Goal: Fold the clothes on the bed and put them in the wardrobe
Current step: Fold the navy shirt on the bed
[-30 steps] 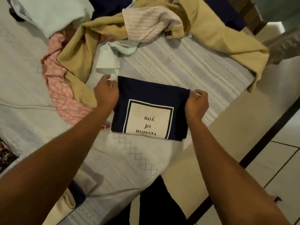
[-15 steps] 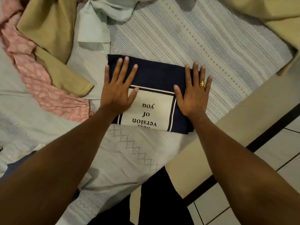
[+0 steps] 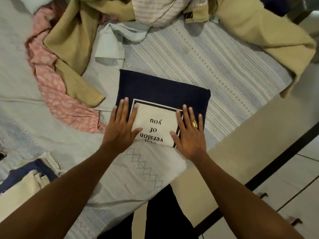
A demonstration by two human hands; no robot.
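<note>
A folded navy T-shirt with a white printed panel lies flat on the bed, near its front edge. My left hand presses flat on the shirt's left side, fingers straight. My right hand, with a gold ring, presses flat on the shirt's right side. Behind the shirt lies a heap of unfolded clothes: a tan garment, a pink patterned garment, a pale green garment and a striped white garment.
A small stack of folded clothes, navy and cream, sits at the bed's lower left. The bed's beige side panel runs diagonally on the right, with a tiled floor beyond it. My dark-trousered legs stand against the bed edge.
My hands went from gripping the shirt's far corners to lying flat on it, then slid toward me along the shirt. The camera view shifted.
</note>
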